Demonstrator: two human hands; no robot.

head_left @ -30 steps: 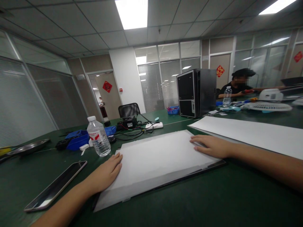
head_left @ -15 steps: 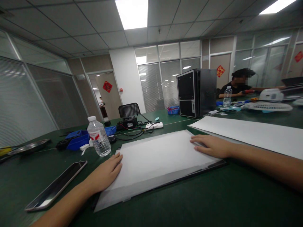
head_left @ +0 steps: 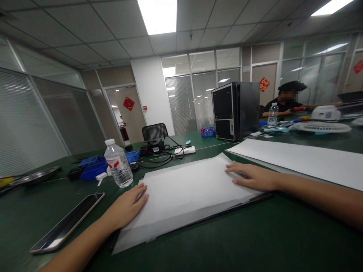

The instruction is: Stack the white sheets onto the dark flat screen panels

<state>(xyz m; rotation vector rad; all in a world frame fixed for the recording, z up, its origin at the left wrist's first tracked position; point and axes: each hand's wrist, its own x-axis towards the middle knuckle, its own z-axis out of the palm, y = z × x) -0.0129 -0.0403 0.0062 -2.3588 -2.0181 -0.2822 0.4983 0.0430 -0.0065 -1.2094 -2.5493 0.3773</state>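
Observation:
A stack of white sheets (head_left: 187, 192) lies on a thin dark-edged panel on the green table (head_left: 255, 241) in front of me. My left hand (head_left: 127, 207) rests flat on the near-left edge of the top sheet, fingers stretched out. My right hand (head_left: 252, 175) lies flat on the far-right corner of the sheets, fingers extended. Neither hand grips anything. A second long white sheet (head_left: 300, 160) lies to the right, beyond my right forearm.
A phone (head_left: 66, 223) lies face up at the left. A water bottle (head_left: 117, 164) stands behind it, near blue bins (head_left: 92, 168) and cables. A black computer tower (head_left: 234, 111) stands at the back. Another person (head_left: 286, 100) sits at the far right.
Both hands have shifted very slightly on the sheet; the far-right corner of the top sheet looks a little raised. Otherwise nothing has moved.

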